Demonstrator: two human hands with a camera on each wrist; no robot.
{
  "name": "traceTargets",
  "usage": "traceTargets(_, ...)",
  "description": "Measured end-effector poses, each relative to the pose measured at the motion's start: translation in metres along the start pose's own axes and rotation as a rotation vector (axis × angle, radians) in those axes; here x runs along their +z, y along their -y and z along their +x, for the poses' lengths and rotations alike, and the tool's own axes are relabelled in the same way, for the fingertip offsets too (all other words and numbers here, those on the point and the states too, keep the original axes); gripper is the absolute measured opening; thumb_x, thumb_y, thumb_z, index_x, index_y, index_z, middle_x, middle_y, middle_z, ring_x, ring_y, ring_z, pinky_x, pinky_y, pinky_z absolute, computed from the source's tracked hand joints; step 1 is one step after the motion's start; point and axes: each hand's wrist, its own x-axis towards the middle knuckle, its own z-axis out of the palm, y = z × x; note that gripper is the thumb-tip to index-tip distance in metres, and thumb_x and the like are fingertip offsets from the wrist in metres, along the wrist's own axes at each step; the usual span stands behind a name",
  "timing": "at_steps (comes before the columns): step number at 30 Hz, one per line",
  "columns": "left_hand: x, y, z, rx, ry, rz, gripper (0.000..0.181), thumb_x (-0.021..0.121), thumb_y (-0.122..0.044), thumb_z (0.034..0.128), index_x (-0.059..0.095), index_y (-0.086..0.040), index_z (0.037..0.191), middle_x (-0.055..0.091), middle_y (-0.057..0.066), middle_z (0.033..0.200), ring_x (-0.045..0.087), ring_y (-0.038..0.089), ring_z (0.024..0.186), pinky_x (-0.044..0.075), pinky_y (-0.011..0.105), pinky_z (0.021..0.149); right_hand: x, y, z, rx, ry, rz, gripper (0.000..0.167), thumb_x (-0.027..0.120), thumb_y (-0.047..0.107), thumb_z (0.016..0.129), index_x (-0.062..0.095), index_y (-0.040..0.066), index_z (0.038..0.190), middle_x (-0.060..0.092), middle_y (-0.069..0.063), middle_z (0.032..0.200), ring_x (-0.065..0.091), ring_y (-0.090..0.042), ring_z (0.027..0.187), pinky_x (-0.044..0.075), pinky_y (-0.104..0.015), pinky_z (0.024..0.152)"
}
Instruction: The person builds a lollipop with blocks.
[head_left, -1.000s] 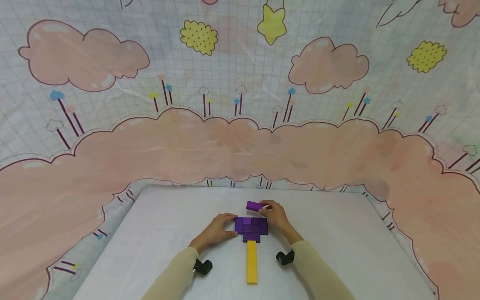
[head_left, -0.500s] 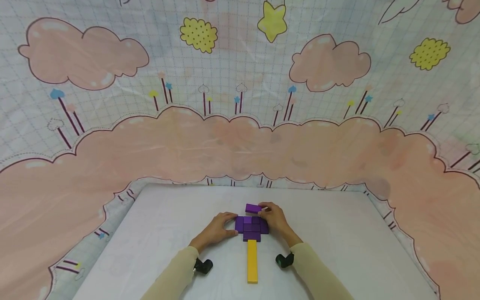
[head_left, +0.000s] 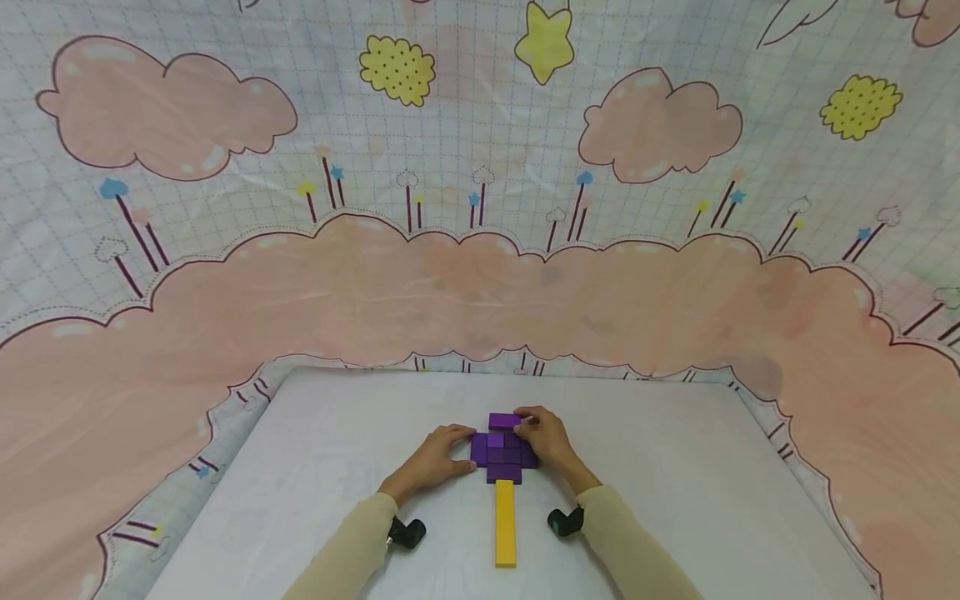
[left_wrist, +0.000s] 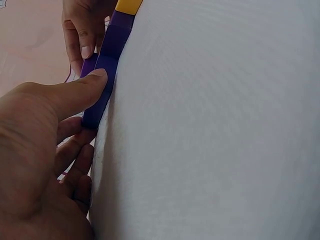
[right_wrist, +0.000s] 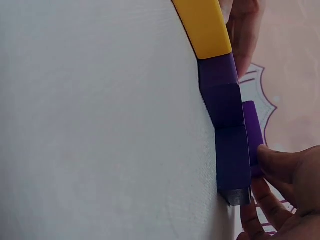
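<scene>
Several purple blocks (head_left: 503, 456) lie flat against each other in a cluster on the white table. My left hand (head_left: 429, 461) grips the cluster's left purple block (head_left: 478, 450), thumb at its near end and fingers at the far end; the left wrist view shows this thumb (left_wrist: 82, 95) on the block. My right hand (head_left: 551, 437) pinches another purple block (head_left: 504, 422) by its right end, just beyond the cluster's far edge. In the right wrist view that held block (right_wrist: 253, 131) appears behind the row. Part of the cluster's right side is hidden by my right hand.
A long yellow block (head_left: 506, 525) runs from the cluster's near edge toward me. The white table top (head_left: 337, 417) ends at a cloud-printed cloth (head_left: 480, 300) behind. Black wrist devices (head_left: 407, 533) sit at both sleeves.
My right hand has brought its purple block slightly left and nearer to the cluster, and turned it straighter. The left hand stays in place.
</scene>
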Motion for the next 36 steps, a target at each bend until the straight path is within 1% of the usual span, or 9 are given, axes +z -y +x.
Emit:
traceTargets(5,0.0001,0.0001,0.0004,-0.014,0.003,-0.009,0.061,0.076,-0.029,0.0855,0.054,-0.014,0.14,0.052,0.01,0.145,0.041,0.036,0.139,0.033,0.058,0.116,0.0021,0.0013,-0.0011,-0.002,-0.006,-0.017,0.028,0.068,0.009,0.091,0.069,0.01,0.119,0.066,-0.015,0.116,0.061,-0.025,0.097,0.054,-0.043,0.085)
traceTargets(12,0.0001,-0.0003,-0.0003,-0.012,0.003,-0.007,0.061,0.076,-0.03,0.0856,0.054,-0.014,0.14,0.052,0.01,0.145,0.041,0.035,0.139,0.033,0.058,0.117,0.0028,0.005,-0.0021,0.024,-0.008,-0.046,0.028,0.068,0.012,0.091,0.069,0.012,0.119,0.066,-0.014,0.115,0.059,-0.029,0.103,0.05,-0.05,0.094)
traceTargets(16,0.0003,-0.0001,-0.0004,-0.014,0.003,-0.012,0.061,0.076,-0.03,0.0856,0.054,-0.014,0.14,0.052,0.01,0.145,0.042,0.035,0.139,0.033,0.057,0.116,0.0036,0.0047,-0.0006,0.02,-0.007,-0.069,0.028,0.069,0.012,0.09,0.07,0.012,0.119,0.067,-0.014,0.114,0.06,-0.03,0.102,0.05,-0.051,0.093)
traceTargets(21,0.0001,-0.0001,0.0,-0.013,0.005,-0.012,0.061,0.076,-0.03,0.0854,0.054,-0.014,0.14,0.052,0.01,0.145,0.042,0.035,0.139,0.033,0.057,0.116,0.0046,0.0037,-0.0005,0.04,-0.004,-0.083,0.028,0.07,0.013,0.09,0.07,0.013,0.118,0.068,-0.013,0.114,0.061,-0.031,0.106,0.048,-0.052,0.096)
traceTargets(28,-0.0003,0.0009,0.0019,-0.009,0.002,-0.005,0.061,0.076,-0.03,0.0854,0.054,-0.015,0.14,0.052,0.01,0.145,0.041,0.035,0.139,0.033,0.057,0.117,0.0048,0.0045,0.0005,0.048,0.001,-0.106,0.028,0.07,0.013,0.089,0.071,0.013,0.117,0.069,-0.012,0.113,0.061,-0.031,0.107,0.047,-0.053,0.097)
traceTargets(33,0.0,0.001,0.002,-0.021,0.008,-0.008,0.061,0.076,-0.031,0.0853,0.054,-0.015,0.14,0.052,0.01,0.145,0.041,0.035,0.139,0.033,0.058,0.116,0.0049,0.0038,0.0007,0.066,0.01,-0.107,0.028,0.069,0.014,0.09,0.071,0.013,0.118,0.069,-0.011,0.116,0.061,-0.031,0.11,0.046,-0.054,0.1)
traceTargets(36,0.0001,0.0011,0.0024,-0.016,0.008,-0.006,0.061,0.076,-0.031,0.0854,0.054,-0.015,0.14,0.052,0.009,0.145,0.041,0.035,0.139,0.033,0.058,0.116,0.0043,0.0047,0.0008,0.067,0.003,-0.101,0.026,0.067,0.014,0.091,0.071,0.012,0.117,0.069,-0.012,0.117,0.061,-0.032,0.111,0.046,-0.055,0.101)
